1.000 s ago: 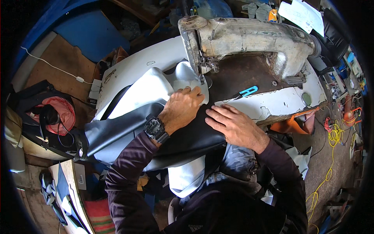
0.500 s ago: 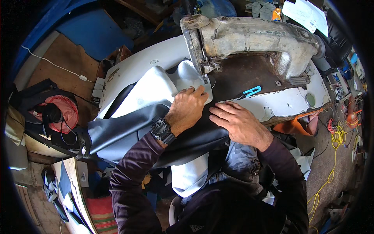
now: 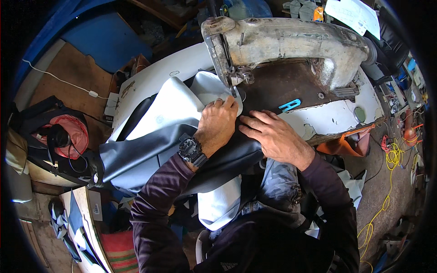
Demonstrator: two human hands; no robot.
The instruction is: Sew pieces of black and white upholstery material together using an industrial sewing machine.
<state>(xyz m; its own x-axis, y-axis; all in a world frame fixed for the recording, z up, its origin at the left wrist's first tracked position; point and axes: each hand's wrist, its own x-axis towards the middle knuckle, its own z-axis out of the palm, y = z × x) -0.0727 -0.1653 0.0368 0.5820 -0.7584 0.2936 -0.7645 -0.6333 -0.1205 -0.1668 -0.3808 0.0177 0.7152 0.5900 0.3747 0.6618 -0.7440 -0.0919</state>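
A grey-black, leather-like sheet with a pale backing (image 3: pixel 148 118) lies bunched over the front left of the sewing machine (image 3: pixel 291 43). Its pale edge runs beneath the needle area (image 3: pixel 234 91). Just in front of that, my left hand (image 3: pixel 217 120), with a black watch at the wrist, has its curled fingers closed on the pale edge. My right hand (image 3: pixel 277 136) rests palm down on the dark side, close to the left, fingers stretched out. Beyond its fingertips lies a small tool with a light-blue handle (image 3: pixel 290 105); the blade end is not plain to see.
A round tin (image 3: pixel 359 114) stands on the white, chipped tabletop (image 3: pixel 325 119). Orange material (image 3: pixel 348 143) hangs under the table's right edge. Yellow cord (image 3: pixel 389 182) trails over the floor at right. A black bag with pink lining (image 3: pixel 75 129) sits at left.
The view has shifted slightly, so the machine appears further left. My right hand has slid a little away from me, nearer the blue-handled tool. My left hand stays by the needle.
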